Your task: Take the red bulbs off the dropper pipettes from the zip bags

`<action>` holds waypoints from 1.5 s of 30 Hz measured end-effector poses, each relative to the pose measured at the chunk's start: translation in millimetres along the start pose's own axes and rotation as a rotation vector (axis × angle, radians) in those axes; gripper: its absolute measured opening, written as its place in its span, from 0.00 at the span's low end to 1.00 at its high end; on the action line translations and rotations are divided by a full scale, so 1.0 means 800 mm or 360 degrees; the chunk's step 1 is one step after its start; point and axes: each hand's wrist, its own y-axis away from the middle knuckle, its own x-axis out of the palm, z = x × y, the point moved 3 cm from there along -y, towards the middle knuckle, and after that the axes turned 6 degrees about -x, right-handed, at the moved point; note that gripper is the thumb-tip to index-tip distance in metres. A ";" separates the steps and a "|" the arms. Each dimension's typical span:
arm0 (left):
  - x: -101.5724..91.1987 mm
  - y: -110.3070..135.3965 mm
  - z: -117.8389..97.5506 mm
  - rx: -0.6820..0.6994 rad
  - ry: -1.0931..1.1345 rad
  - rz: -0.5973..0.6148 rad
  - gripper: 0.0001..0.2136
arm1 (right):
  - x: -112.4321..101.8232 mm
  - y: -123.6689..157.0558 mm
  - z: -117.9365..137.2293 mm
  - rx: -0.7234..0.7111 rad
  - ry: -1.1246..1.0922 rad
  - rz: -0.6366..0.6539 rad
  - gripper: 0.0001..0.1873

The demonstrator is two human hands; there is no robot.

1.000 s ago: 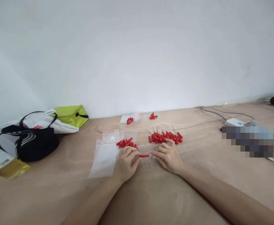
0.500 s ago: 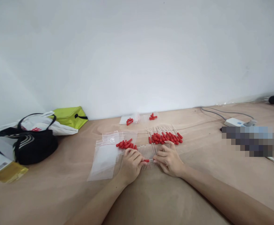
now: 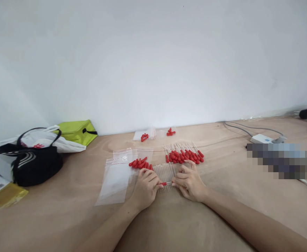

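Between finger and thumb, my left hand (image 3: 147, 187) pinches a red rubber bulb (image 3: 164, 183). My right hand (image 3: 190, 182) pinches a thin clear dropper tube (image 3: 169, 183), whose end meets the bulb's mouth; how deep it sits inside I cannot tell. Beneath both hands lies a row of clear dropper tubes (image 3: 164, 171). Loose red bulbs (image 3: 139, 163) are heaped just beyond my left hand. Past my right hand lies a pile of droppers with red bulbs (image 3: 183, 156), their tubes pointing away from me.
Clear zip bags (image 3: 114, 182) lie flat at left. More bags with red bulbs (image 3: 144, 137) rest by the wall. A black bag (image 3: 38, 166), a lime-green bag (image 3: 77, 131) and a yellow packet (image 3: 8, 194) are far left. A power strip (image 3: 261, 139) with cables is at right.
Both hands keep their pinch on the bulb and tube. The whole view has shifted slightly; less of the red bulb shows beyond my left fingertips.
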 end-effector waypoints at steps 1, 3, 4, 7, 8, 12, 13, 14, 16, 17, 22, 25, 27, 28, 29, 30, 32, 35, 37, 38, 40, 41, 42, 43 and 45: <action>0.000 0.001 0.000 -0.0001 0.0001 -0.0012 0.10 | 0.001 0.000 0.000 0.0000 0.0005 0.0011 0.09; 0.001 0.001 0.001 0.0003 0.0007 -0.0027 0.10 | 0.001 0.001 0.000 0.0002 0.0003 0.0022 0.09; 0.001 0.002 0.001 0.0006 0.0008 -0.0032 0.10 | 0.001 0.001 -0.001 0.0005 -0.0005 0.0019 0.09; -0.001 0.000 -0.003 0.0023 -0.0011 -0.0014 0.10 | 0.002 0.002 -0.001 0.0013 -0.0051 0.0001 0.09; -0.002 0.000 -0.004 0.0029 -0.0020 -0.0008 0.09 | 0.002 0.001 0.000 0.0013 -0.0070 -0.0002 0.09; -0.005 0.001 -0.006 0.0055 -0.0025 -0.0021 0.09 | -0.001 0.001 0.001 0.0014 -0.0113 -0.0014 0.10; -0.005 0.003 -0.003 0.0049 -0.0021 -0.0035 0.10 | -0.003 0.002 0.000 0.0024 -0.0110 -0.0018 0.10; -0.006 0.005 0.001 0.0032 -0.0019 -0.0064 0.10 | -0.005 0.003 -0.002 0.0045 -0.0100 -0.0024 0.11; -0.009 0.011 0.013 -0.0052 -0.0024 -0.0171 0.11 | -0.009 0.007 -0.009 0.0133 -0.0070 -0.0046 0.12; -0.010 0.015 0.020 -0.0110 -0.0017 -0.0231 0.10 | -0.011 0.009 -0.013 0.0195 -0.0054 -0.0067 0.12; -0.016 0.021 0.047 -0.0358 0.0159 -0.0469 0.08 | -0.012 0.016 -0.028 0.0493 0.0024 -0.0208 0.09; -0.021 0.011 0.064 -0.0563 0.0099 -0.0610 0.10 | -0.009 0.016 -0.029 0.0632 0.0121 -0.0171 0.08; -0.025 0.001 0.079 -0.0726 0.0072 -0.0620 0.11 | -0.008 0.014 -0.027 0.0672 0.0168 -0.0140 0.07; -0.026 -0.003 0.088 -0.0805 0.0071 -0.0606 0.11 | -0.008 0.013 -0.026 0.0676 0.0184 -0.0134 0.07; -0.028 -0.007 0.097 -0.0876 0.0065 -0.0592 0.12 | -0.007 0.012 -0.024 0.0674 0.0195 -0.0126 0.07; -0.028 -0.010 0.105 -0.0938 0.0044 -0.0573 0.12 | -0.007 0.011 -0.023 0.0671 0.0203 -0.0119 0.07; -0.027 -0.013 0.118 -0.1024 -0.0010 -0.0516 0.12 | -0.005 0.009 -0.020 0.0658 0.0207 -0.0103 0.09; -0.022 -0.009 0.127 -0.1057 -0.0042 -0.0417 0.10 | -0.003 0.006 -0.016 0.0590 0.0164 -0.0065 0.09; -0.021 -0.006 0.127 -0.1031 -0.0048 -0.0411 0.10 | -0.004 0.005 -0.014 0.0542 0.0142 -0.0026 0.10; -0.021 -0.005 0.124 -0.1001 -0.0075 -0.0428 0.11 | -0.004 0.004 -0.013 0.0528 0.0137 -0.0003 0.11; -0.022 -0.006 0.113 -0.0908 -0.0154 -0.0464 0.10 | -0.006 0.002 -0.011 0.0514 0.0124 0.0041 0.13; -0.020 -0.009 0.105 -0.0850 -0.0188 -0.0464 0.09 | -0.007 0.002 -0.011 0.0506 0.0110 0.0057 0.14; -0.018 -0.013 0.096 -0.0790 -0.0208 -0.0446 0.08 | -0.007 0.001 -0.010 0.0500 0.0092 0.0065 0.15; -0.014 -0.019 0.087 -0.0734 -0.0206 -0.0409 0.07 | -0.008 0.000 -0.010 0.0496 0.0074 0.0068 0.16; -0.003 -0.035 0.065 -0.0617 -0.0156 -0.0319 0.06 | -0.008 -0.001 -0.010 0.0503 0.0043 0.0067 0.16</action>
